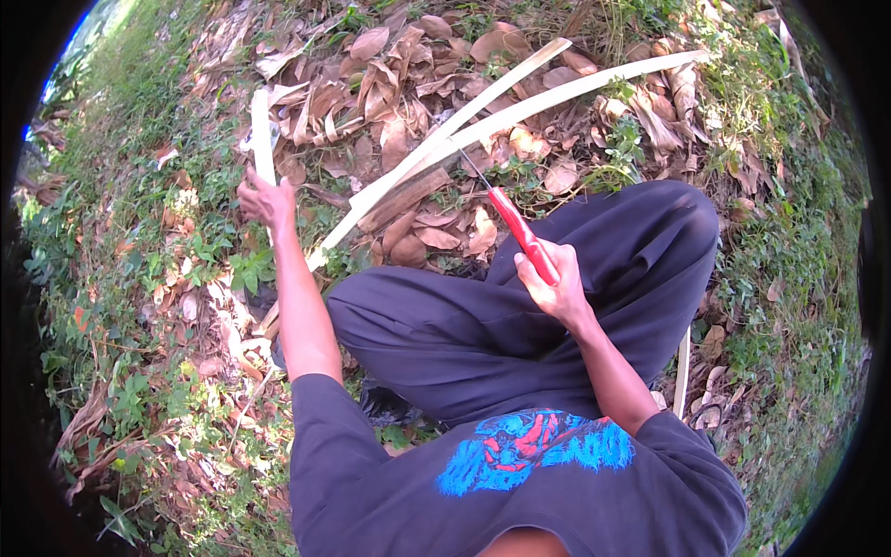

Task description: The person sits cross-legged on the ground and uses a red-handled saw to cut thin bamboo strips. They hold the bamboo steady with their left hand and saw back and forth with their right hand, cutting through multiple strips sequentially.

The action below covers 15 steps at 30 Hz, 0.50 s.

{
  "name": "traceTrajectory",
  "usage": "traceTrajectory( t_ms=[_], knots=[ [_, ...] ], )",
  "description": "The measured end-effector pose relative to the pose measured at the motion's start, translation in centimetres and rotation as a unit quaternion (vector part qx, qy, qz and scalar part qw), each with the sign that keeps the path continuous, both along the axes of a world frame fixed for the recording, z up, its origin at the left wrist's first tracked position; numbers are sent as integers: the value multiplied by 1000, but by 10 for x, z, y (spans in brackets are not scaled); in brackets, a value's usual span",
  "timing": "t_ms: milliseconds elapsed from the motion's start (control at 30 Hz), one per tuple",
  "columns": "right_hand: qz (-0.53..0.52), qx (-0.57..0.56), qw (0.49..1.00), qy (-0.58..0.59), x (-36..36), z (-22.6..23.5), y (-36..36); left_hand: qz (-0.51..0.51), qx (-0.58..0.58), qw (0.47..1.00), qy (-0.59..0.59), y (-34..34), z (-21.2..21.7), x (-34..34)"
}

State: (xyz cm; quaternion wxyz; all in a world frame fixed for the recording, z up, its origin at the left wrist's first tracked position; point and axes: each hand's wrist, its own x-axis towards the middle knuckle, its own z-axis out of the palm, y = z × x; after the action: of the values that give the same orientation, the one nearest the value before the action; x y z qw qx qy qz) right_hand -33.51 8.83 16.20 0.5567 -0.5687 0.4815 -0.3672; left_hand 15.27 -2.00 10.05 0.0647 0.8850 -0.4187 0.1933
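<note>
My left hand (266,200) is at the far left of my knees, closed around the lower part of a flat, pale strip of wood or split stalk (262,135). The thumb lies on one side of it and the fingers on the other. Over my lap, my right hand (557,283) grips the red handle of a knife (522,234). Its thin dark blade points forward and left, reaching toward the longer pale strips. One long strip (594,85) curves to the far right; another straighter strip (520,70) crosses it on the leaves.
Dry brown leaves (380,70) cover the ground ahead, with green weeds (121,218) on the left. My legs in dark trousers (436,325) are folded in front of me. Another pale strip (683,376) shows beside my right thigh.
</note>
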Motion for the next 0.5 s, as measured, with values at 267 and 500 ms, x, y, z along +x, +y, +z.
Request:
traceTrajectory(
  t_ms=[267,500],
  knots=[
    [19,-9,1000,5,11,11,13,-141,182,917,327,-20,-69,-131],
    [-32,15,999,-1,10,0,23,-136,107,954,246,-6,-85,-160]
  ],
)
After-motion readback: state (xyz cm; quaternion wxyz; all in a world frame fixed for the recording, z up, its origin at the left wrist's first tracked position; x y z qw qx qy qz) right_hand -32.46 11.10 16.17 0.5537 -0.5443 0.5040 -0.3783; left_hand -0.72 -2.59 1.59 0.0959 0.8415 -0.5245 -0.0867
